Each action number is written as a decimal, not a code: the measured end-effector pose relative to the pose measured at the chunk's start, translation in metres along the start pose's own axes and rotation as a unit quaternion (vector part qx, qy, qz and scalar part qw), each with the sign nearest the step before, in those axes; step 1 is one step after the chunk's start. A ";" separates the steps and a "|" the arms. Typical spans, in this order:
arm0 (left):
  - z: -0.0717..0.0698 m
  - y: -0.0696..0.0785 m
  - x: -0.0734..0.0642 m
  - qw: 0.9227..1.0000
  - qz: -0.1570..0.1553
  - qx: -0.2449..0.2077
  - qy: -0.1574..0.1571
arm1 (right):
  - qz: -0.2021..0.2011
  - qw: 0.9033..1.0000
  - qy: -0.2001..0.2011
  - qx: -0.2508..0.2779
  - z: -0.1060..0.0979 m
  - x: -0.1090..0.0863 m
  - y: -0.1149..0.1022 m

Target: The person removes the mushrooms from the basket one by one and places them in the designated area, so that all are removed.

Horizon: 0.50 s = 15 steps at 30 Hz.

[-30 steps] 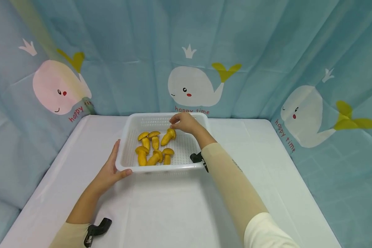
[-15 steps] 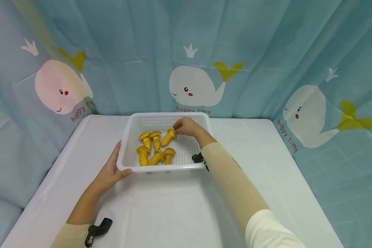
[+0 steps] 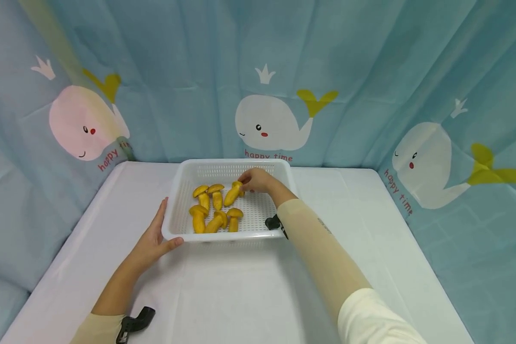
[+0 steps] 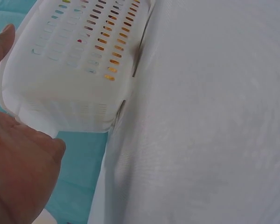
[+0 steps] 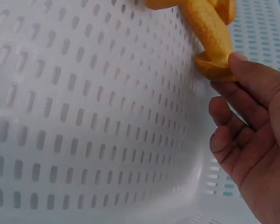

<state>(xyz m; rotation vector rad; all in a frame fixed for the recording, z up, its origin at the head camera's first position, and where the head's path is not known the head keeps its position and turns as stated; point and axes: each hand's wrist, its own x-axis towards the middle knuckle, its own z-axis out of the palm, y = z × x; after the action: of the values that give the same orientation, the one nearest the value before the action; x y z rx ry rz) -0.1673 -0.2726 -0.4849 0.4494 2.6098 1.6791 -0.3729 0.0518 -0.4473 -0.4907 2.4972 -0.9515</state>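
Observation:
A white perforated plastic basket (image 3: 251, 235) holds several yellow mushrooms, loosely grouped in its left and middle parts. Inside it, my right hand (image 3: 259, 181) pinches the cap end of one mushroom (image 3: 231, 197) between thumb and forefinger. In the right wrist view that mushroom (image 5: 207, 29) has its stem pointing away from the hand, the other fingers curled below. My left hand (image 3: 149, 242) rests against the basket's left front corner, fingers straight along the side and thumb at the front rim. The left wrist view has the basket's outer wall (image 4: 70, 84) beside this hand.
The basket stands on a table with a white cloth (image 3: 236, 291), near its back edge. Blue curtains (image 3: 176, 95) with whale prints surround the table at the back and sides. A black wrist mount (image 3: 136, 321) sits on the left forearm; another (image 3: 273, 222) is on the right.
My right hand has shifted slightly right and down, from the mushroom's top to a pinch at its cap. The left hand and basket stay in place.

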 end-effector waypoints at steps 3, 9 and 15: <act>0.000 -0.001 0.000 1.000 0.002 0.005 0.001 | -0.007 1.000 0.006 -0.004 0.001 -0.001 0.000; 0.004 0.000 0.000 1.000 0.007 0.002 0.005 | -0.012 0.999 0.033 -0.013 -0.001 -0.004 -0.002; 0.004 0.001 -0.002 1.000 0.005 0.011 0.017 | -0.029 0.999 0.036 -0.029 0.000 -0.002 -0.008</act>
<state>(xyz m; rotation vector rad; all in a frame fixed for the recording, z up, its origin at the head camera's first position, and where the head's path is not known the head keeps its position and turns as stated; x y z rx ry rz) -0.1647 -0.2688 -0.4861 0.4399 2.6562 1.6788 -0.3696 0.0469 -0.4414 -0.5602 2.5931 -0.9368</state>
